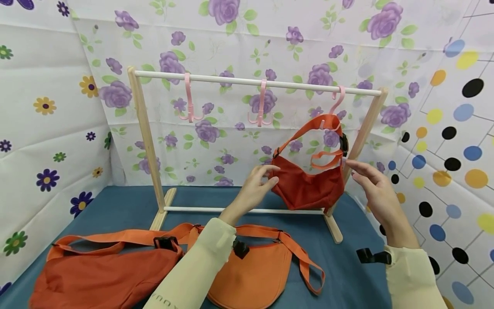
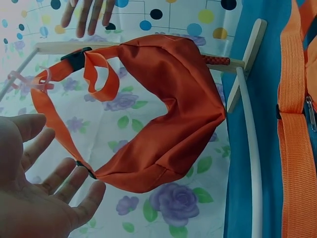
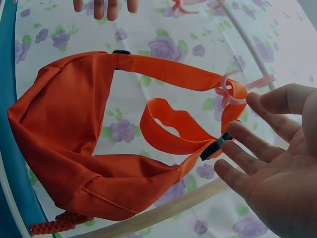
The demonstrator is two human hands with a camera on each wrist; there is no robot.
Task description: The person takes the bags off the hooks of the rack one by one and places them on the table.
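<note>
A dark red-orange sling bag (image 1: 308,184) hangs by its orange strap (image 1: 305,130) from a pink hook (image 1: 339,101) at the right end of a rack. My left hand (image 1: 255,189) is at the bag's left side, fingers loosely bent; in the left wrist view a gap shows between them and the bag. My right hand (image 1: 376,193) is at the bag's right side, fingers extended and holding nothing. The right wrist view shows its fingertips close to the black buckle (image 3: 216,146); whether they touch cannot be told. A loose strap end loops beside the buckle.
Two more pink hooks, a left one (image 1: 189,101) and a middle one (image 1: 261,105), hang on the white rail (image 1: 227,80). In front on the blue cloth (image 1: 347,266) lie a red-orange bag (image 1: 104,279) and a lighter orange bag (image 1: 251,274). Patterned sheets stand around.
</note>
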